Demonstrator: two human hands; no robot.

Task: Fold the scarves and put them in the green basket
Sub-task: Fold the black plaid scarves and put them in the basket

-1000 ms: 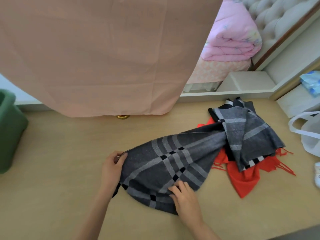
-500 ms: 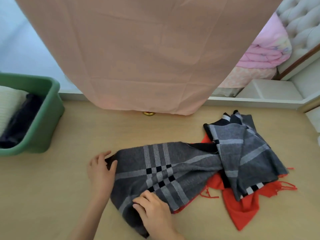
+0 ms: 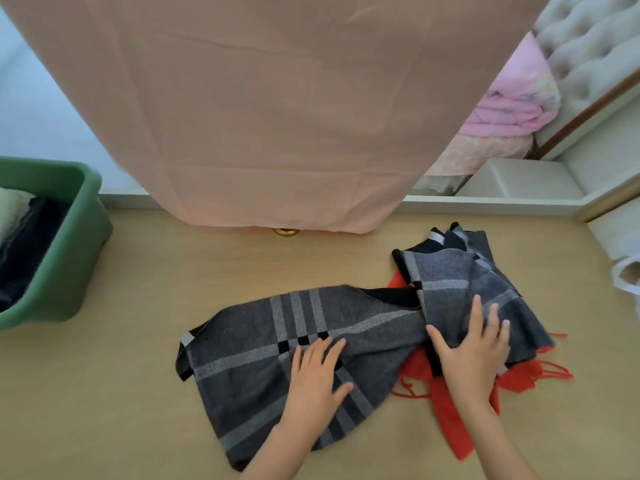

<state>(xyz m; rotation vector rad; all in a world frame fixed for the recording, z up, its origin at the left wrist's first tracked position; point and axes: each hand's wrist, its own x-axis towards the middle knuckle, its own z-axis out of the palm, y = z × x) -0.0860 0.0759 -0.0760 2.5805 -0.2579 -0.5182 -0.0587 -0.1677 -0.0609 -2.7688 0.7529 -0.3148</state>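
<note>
A grey plaid scarf lies spread across the wooden floor, its right end bunched in a heap. Under that heap lies a red fringed scarf. My left hand rests flat on the spread middle of the grey scarf, fingers straight. My right hand presses flat on the bunched right end, fingers spread. The green basket stands at the far left and holds folded dark and pale cloth.
A peach curtain hangs down to the floor behind the scarves. A bed with a pink quilt and white steps are at the back right. A white bag sits at the right edge.
My left hand left the scarf's left edge and now lies on its middle. My right hand moved right onto the bunched end. The view shifted slightly.
</note>
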